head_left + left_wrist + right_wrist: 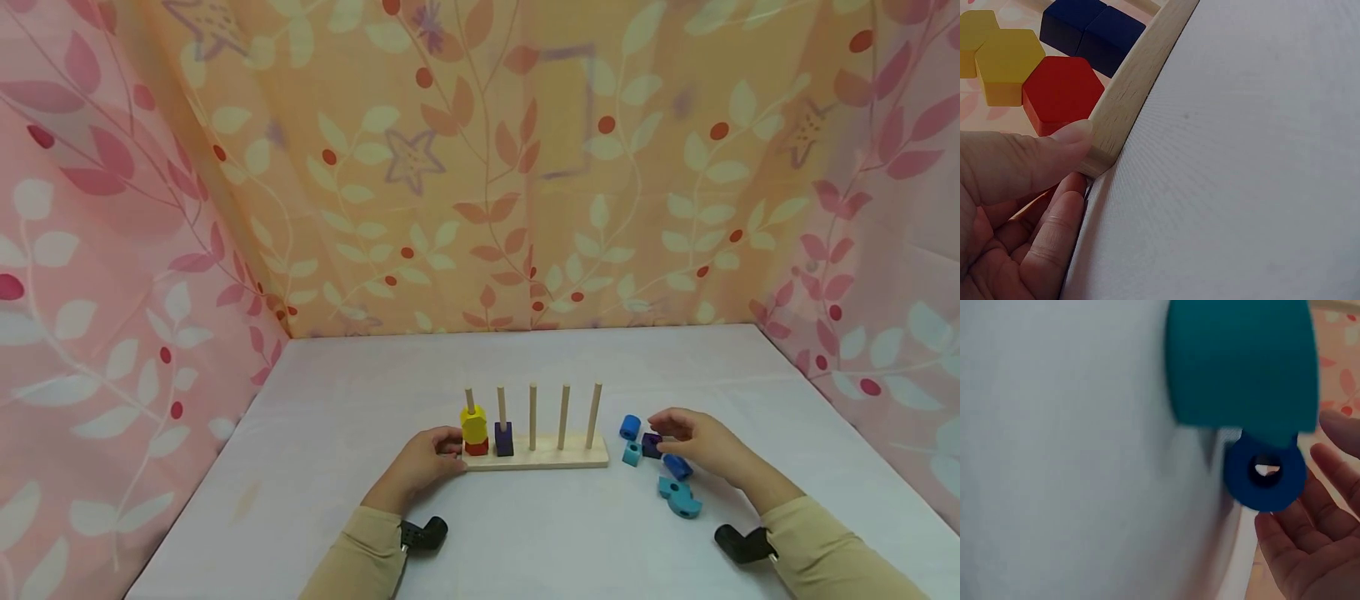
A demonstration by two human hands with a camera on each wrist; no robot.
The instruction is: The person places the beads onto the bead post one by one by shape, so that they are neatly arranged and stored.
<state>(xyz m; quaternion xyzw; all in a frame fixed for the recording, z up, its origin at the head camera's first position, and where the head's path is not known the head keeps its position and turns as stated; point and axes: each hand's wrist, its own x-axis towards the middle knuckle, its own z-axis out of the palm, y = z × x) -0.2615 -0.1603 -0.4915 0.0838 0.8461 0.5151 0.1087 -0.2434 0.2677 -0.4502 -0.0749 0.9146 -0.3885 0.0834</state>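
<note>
My left hand (pixel 425 457) grips the left end of a wooden peg stand (pixel 536 463), thumb on top of its base and curled fingers against its end. On the first peg, yellow hexagonal blocks (pixel 474 427) sit above a red one (pixel 1063 94). Dark blue blocks (pixel 503 440) are on the second peg; three other pegs are bare. My right hand (pixel 701 442) is over the loose blocks, fingers spread and relaxed, close to a dark navy block (pixel 652 445). A blue cylinder (pixel 1264 472) with a hole appears beside its fingertips in the right wrist view.
Right of the stand lie another blue cylinder (pixel 630 427), a small teal block (pixel 632 453) and a wavy teal block (pixel 680 498). A white cloth (pixel 540 533) covers the table. Patterned curtains (pixel 480 208) enclose the back and sides.
</note>
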